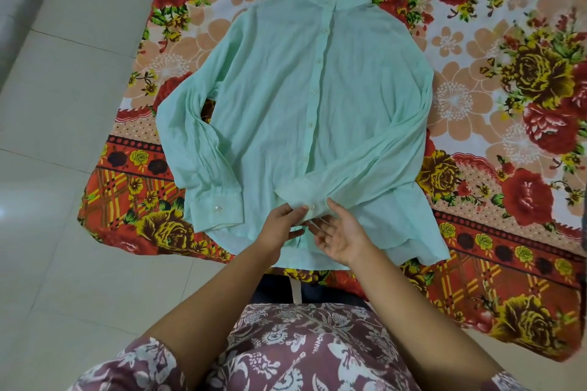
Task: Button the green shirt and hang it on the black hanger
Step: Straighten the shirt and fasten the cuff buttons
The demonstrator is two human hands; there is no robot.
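The pale green shirt (286, 98) lies flat, front up, on a floral bedsheet, collar far from me, placket closed with small white buttons down the middle. Its left sleeve lies along the side, its cuff (216, 211) showing a button. The right sleeve is folded across the lower front, and its cuff (309, 205) sits near the hem. My left hand (279, 224) pinches that cuff's edge at the button. My right hand (341, 236) holds the cuff from the other side, thumb on top, fingers spread beneath. No black hanger is in view.
The red, orange and yellow floral sheet (495, 79) covers the bed under the shirt, ending in a patterned border close to me. A pale tiled floor (63, 105) runs along the left. My patterned maroon clothing (301, 346) fills the bottom.
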